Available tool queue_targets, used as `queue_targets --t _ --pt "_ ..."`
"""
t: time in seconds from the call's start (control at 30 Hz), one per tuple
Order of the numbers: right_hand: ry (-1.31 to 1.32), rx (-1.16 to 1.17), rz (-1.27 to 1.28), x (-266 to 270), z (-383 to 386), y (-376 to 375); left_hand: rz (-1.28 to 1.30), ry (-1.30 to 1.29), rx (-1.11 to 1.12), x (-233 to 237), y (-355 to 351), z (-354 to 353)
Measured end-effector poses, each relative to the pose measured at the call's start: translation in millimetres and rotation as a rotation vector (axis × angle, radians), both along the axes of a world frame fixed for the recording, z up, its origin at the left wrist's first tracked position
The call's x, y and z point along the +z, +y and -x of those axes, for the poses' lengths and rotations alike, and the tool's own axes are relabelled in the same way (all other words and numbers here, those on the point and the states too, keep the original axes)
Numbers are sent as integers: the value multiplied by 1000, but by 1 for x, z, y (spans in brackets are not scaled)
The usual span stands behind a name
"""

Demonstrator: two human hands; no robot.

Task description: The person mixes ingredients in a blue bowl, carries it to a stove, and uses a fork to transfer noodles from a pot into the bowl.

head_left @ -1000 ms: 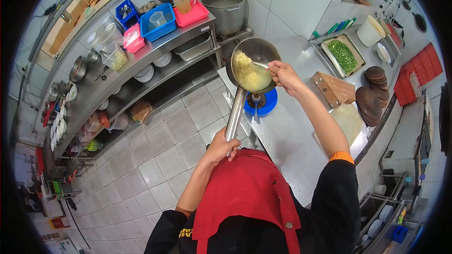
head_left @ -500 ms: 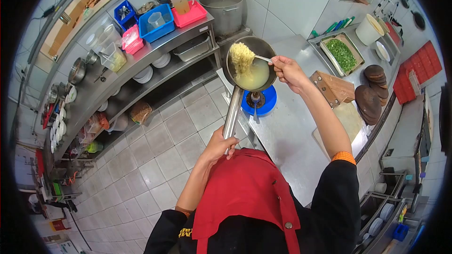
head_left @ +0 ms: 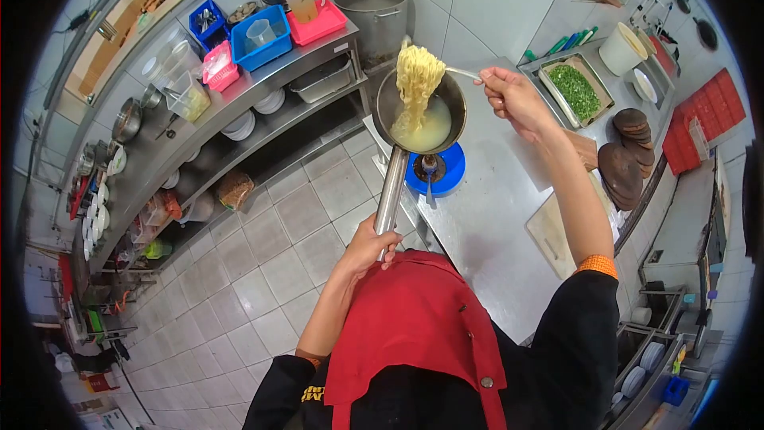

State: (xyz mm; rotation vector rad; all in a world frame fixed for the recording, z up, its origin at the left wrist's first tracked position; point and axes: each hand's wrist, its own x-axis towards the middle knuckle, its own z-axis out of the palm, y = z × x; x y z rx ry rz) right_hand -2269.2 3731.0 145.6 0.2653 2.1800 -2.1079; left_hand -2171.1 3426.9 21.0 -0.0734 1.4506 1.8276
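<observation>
My left hand is closed round the long handle of a metal saucepan. Cloudy liquid lies in the pan. My right hand, to the right of the pan, grips the end of a metal utensil. Yellow noodles hang from the utensil's far end, which they hide, and their lower strands reach down to the liquid. Partly under the pan, a blue bowl with dark contents and a spoon in it stands on the steel table.
At the right are a tray of chopped greens, a cutting board, dark round boards and a white tub. A large pot stands behind the pan. Shelving with blue and pink trays runs along the left.
My right hand has moved up and to the right with the utensil. The noodles hang higher and more stretched out. The pan has shifted slightly left.
</observation>
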Motion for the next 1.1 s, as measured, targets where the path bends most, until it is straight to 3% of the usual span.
queue_targets --t 0.37,1.1 --pt "83 -54 -70 54 -8 5 10 -13 -16 -1 0 -1" --pt "184 -96 -149 93 -11 11 7 -21 3 -6 -3 -1"
